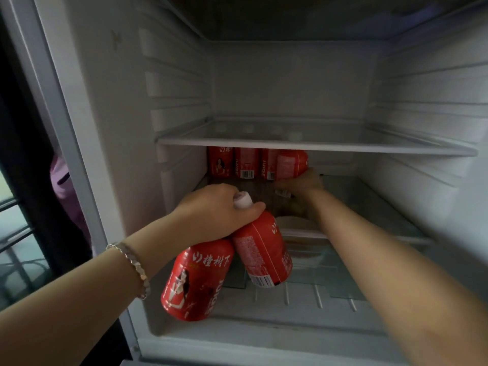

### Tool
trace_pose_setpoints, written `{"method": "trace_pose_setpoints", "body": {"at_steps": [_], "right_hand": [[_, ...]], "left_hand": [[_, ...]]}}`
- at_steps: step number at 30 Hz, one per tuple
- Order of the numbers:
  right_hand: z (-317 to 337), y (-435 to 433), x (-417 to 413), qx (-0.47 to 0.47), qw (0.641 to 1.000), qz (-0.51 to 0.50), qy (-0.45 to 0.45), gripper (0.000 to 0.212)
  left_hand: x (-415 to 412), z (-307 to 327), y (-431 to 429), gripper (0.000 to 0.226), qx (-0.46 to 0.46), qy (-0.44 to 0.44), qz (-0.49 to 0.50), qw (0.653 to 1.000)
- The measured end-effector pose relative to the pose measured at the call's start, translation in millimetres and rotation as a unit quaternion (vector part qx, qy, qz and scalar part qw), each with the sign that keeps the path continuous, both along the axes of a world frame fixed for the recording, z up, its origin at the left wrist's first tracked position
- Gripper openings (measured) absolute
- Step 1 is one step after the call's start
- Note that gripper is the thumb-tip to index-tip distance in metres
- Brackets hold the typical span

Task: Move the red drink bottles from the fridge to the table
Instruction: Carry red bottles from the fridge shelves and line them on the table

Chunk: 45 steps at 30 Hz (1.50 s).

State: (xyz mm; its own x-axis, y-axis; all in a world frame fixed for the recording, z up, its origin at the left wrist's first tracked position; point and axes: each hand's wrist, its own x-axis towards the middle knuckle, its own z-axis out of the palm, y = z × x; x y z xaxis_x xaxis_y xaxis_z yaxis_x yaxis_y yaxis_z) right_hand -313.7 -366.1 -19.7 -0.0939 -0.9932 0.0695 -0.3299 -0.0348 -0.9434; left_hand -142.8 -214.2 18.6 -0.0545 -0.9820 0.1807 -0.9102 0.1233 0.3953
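Note:
My left hand point(214, 212) holds two red drink bottles by their necks in front of the open fridge: one point(196, 280) hangs at the left, the other point(264, 252) tilts to the right, its white cap showing between my fingers. My right hand point(301, 184) reaches deep onto the lower glass shelf and grips a tilted red bottle point(291, 165) from below. Three more red bottles point(220, 162) stand upright in a row at the back left of that shelf, their tops hidden by the shelf above.
The white-edged upper glass shelf point(317, 146) crosses just above the bottles. A white bowl point(295, 223) sits under the lower glass shelf. The fridge's ribbed walls close in left and right. At the far left is a dark frame and a pink cloth point(63, 186).

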Motion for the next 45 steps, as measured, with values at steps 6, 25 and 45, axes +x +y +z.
{"method": "trace_pose_setpoints", "body": {"at_steps": [6, 25, 45], "right_hand": [[6, 99, -1, -0.017, 0.988, 0.146, 0.049, 0.028], [50, 146, 11, -0.294, 0.89, -0.116, 0.328, 0.032], [30, 261, 88, -0.29, 0.751, 0.296, 0.514, 0.035]], "left_hand": [[1, -10, 10, 0.048, -0.06, -0.09, 0.015, 0.994], [20, -8, 21, 0.048, -0.103, -0.124, 0.014, 0.987], [54, -44, 179, 0.047, -0.094, -0.215, 0.199, 0.952]]}}
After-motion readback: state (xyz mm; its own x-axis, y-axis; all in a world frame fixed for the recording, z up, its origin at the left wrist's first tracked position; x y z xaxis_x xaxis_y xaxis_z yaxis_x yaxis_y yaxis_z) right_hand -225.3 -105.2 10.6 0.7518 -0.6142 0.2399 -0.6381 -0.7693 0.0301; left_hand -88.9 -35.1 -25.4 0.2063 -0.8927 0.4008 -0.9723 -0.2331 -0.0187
